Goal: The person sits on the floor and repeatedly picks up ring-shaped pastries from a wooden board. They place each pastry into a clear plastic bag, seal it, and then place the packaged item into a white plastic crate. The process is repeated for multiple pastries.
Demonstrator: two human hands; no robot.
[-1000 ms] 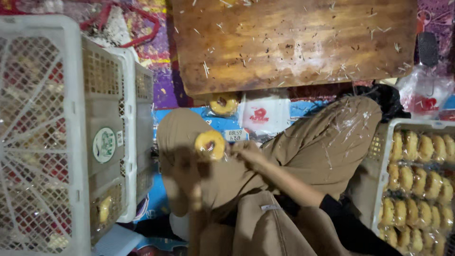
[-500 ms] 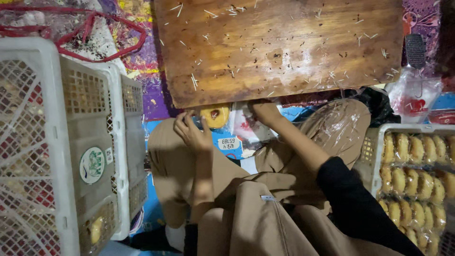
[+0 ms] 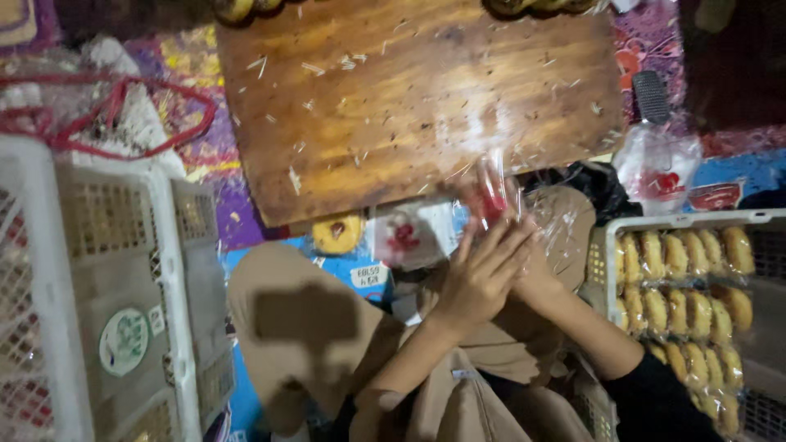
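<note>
Head view shows our left hand and right hand pressed together, fingers closed on a clear plastic bag above our lap, and we judge the slippery film could slip from our fingers, leaving the round pastry on the floor unbagged.

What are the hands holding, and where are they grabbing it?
The left hand and right hand are pressed together around a clear plastic wrapper with red print, gripping its lower end; the top sticks out above the fingers.
</note>
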